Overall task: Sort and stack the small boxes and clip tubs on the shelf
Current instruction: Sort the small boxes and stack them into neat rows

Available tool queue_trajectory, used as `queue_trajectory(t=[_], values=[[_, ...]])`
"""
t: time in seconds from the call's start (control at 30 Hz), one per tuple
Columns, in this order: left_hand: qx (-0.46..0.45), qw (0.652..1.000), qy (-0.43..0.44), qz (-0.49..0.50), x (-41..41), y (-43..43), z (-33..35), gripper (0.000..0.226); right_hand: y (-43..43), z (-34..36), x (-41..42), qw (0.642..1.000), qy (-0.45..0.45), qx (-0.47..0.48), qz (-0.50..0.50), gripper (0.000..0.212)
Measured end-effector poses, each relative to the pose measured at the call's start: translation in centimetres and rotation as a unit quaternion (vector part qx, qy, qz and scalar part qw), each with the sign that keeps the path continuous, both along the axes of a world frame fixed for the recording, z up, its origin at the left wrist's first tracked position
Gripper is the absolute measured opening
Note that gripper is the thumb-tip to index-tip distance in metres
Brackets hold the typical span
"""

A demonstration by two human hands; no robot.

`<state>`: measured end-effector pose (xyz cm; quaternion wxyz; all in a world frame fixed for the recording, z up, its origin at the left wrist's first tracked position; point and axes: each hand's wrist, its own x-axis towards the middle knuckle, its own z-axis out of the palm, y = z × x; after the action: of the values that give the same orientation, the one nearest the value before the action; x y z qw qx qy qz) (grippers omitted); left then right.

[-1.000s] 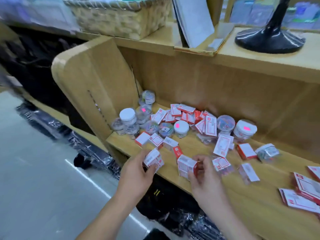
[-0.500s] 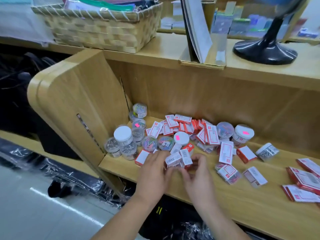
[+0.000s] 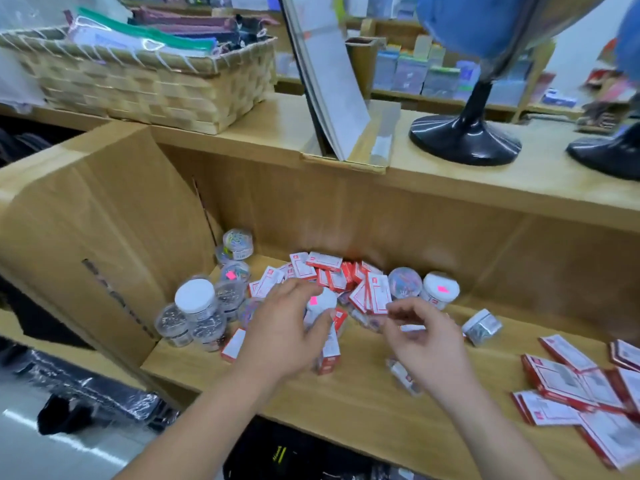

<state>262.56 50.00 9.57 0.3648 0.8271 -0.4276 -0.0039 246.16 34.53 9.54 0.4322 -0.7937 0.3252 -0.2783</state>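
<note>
On the wooden shelf lies a heap of small red-and-white boxes. Clip tubs crowd the left corner, and a white-lidded tub stands behind on the right. My left hand grips a white-lidded tub with a pink sticker above upright small boxes. My right hand hovers beside it with loosely curled fingers and nothing plainly in them. A clear small box lies under its wrist.
A tub on its side and several flat red-and-white boxes lie to the right. A wooden side panel closes the shelf's left end. Above stand a woven basket, a leaning folder and a black globe stand.
Both hands have let go of the small boxes they brought together. My left hand has moved up onto the white-lidded tub, and my right hand has drawn away to the right.
</note>
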Motion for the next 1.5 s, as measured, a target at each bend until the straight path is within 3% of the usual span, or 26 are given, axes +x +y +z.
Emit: queue_trajectory(t=[0.13,0.23,0.4,0.53,0.67,0.8,0.9,1.0,1.1,1.27,1.4,1.5], values=[[0.03,0.996,-0.024,-0.082,-1.9,-6.6,0.6,0.047,-5.3,-0.7,-2.1,0.99,0.042,-0.104,-0.089,0.023],[0.073,0.987,-0.073,-0.121,-2.4,-11.7,0.9,0.056,-8.9,-1.7,-3.2,0.969,0.125,-0.191,-0.098,0.038],[0.173,0.968,-0.104,-0.146,-2.6,-15.8,-0.2,0.05,-11.1,-2.8,-3.4,0.971,0.159,-0.169,-0.059,0.034],[0.145,0.976,-0.098,-0.132,-2.3,-16.3,-1.2,0.04,-11.4,-2.2,-3.2,0.972,0.165,-0.148,-0.072,0.023],[0.086,0.985,-0.069,-0.134,-2.4,-15.1,-0.9,0.046,-10.9,-1.2,-3.4,0.962,0.157,-0.205,-0.086,0.035],[-0.025,0.999,-0.01,-0.046,-0.4,-10.8,-0.5,0.041,-9.0,0.5,-1.0,0.964,0.043,-0.263,0.001,0.02],[-0.012,0.999,-0.005,0.044,2.7,-7.0,-0.8,0.037,-7.6,0.7,2.4,0.965,0.038,-0.244,0.084,0.017],[0.107,0.988,0.009,0.114,5.9,-4.0,-0.6,0.041,-6.6,0.3,5.7,0.963,0.073,-0.222,0.135,0.024],[0.214,0.968,0.025,0.125,8.2,-2.7,-0.5,0.037,-6.2,0.7,8.4,0.943,0.16,-0.246,0.157,0.03],[0.288,0.952,0.002,0.102,10.3,-3.1,-0.9,0.043,-5.8,1.1,11.8,0.902,0.282,-0.265,0.191,0.05],[0.249,0.964,-0.017,0.088,11.3,-3.2,-1.1,0.037,-5.9,0.6,12.5,0.887,0.317,-0.27,0.2,0.063],[0.148,0.982,0.076,0.084,11.8,-3.6,-0.9,0.04,-5.8,0.7,12.9,0.869,0.354,-0.283,0.199,0.063]])
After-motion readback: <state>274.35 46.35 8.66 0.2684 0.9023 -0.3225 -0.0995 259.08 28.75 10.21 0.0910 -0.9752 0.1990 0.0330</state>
